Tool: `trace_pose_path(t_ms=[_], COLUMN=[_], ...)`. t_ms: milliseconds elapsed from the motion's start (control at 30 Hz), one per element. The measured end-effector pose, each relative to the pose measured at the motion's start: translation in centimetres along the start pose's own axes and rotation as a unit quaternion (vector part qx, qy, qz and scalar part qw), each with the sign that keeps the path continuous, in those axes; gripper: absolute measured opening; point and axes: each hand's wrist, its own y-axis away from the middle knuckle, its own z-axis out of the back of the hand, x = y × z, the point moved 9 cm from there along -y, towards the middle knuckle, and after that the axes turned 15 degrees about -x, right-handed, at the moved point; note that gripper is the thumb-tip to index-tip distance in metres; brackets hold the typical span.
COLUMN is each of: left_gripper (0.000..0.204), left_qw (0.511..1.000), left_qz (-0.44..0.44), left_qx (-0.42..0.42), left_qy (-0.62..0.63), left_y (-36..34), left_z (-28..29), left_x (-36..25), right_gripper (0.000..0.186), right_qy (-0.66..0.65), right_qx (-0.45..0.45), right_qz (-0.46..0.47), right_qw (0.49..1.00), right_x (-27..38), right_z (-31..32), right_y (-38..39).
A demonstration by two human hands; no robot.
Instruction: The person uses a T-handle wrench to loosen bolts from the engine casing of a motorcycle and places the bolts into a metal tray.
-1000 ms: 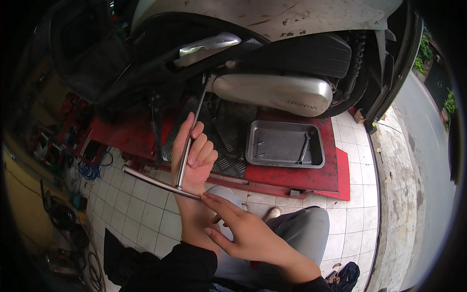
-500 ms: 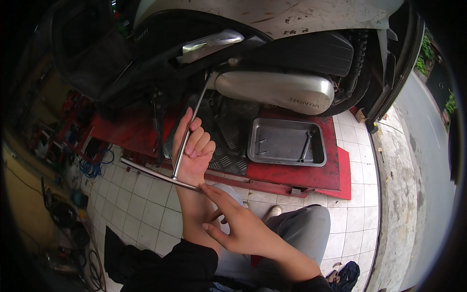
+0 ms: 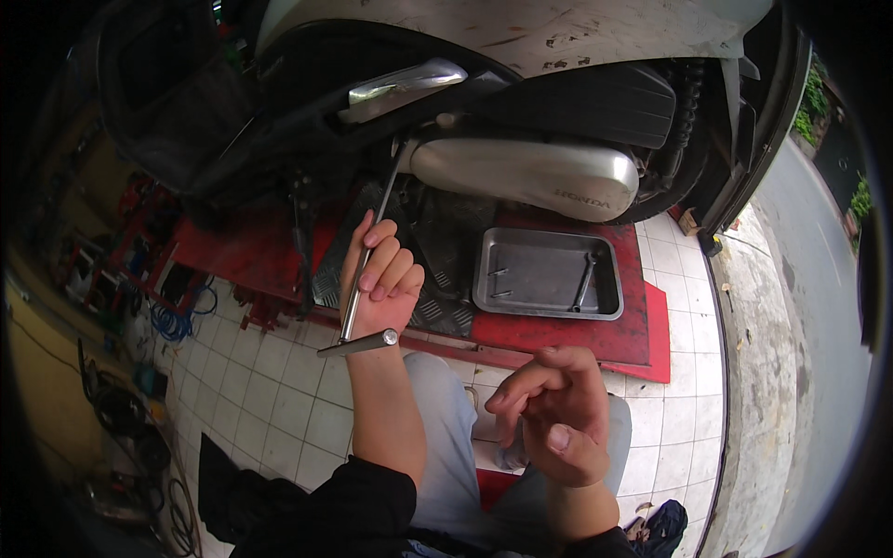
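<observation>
My left hand [image 3: 381,265] has its fingers curled around the upright shaft of a steel T-handle wrench [image 3: 366,342]. The tool's far end reaches in beside the silver engine-side cover [image 3: 521,172] of a scooter [image 3: 586,102]; what it fits onto is too small to make out. Its short-looking crossbar lies over my left wrist, one end pointing toward me. Lower right, away from the tool, my right hand [image 3: 558,418] is palm up, open and empty, with loosely bent fingers apart.
A metal tray [image 3: 549,312] holding a spanner and small metal parts rests on a red stand [image 3: 633,339] under the scooter. Tool racks [image 3: 93,260], a blue hose [image 3: 172,316] and black equipment are on the left. A pavement and road [image 3: 800,298] run along the right.
The crossbar has swung round to point more toward me. My right hand has left the crossbar, moved right and turned palm up. My left hand still grips the shaft.
</observation>
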Motion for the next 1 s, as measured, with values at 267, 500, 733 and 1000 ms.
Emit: trace_pose_path(t_ms=[267, 500, 733, 1000], left_gripper=[0.039, 0.041, 0.039, 0.041], left_qw=[0.993, 0.956, 0.982, 0.978], left_qz=[-0.039, -0.113, -0.046, -0.036], left_qx=[-0.045, -0.148, -0.086, -0.111], left_qy=[-0.105, -0.225, -0.162, -0.173], left_y=[0.8, 1.0, 0.3, -0.2], left_z=[-0.5, 0.6, 1.0, 1.5], left_x=[0.2, -1.0, -0.5, -0.1], right_gripper=[0.061, 0.059, 0.056, 0.074], right_qy=[0.213, 0.33, 0.531, 0.526], right_qx=[-0.02, -0.015, 0.067, 0.11], right_qz=[0.002, 0.022, 0.015, 0.002], right_qw=[0.977, 0.944, 0.844, 0.843], right_x=[-2.4, -2.8, -5.9, -9.8], right_z=[-0.6, -1.5, -2.1, -2.9], right_y=[-0.5, -0.7, -0.2, 0.4])
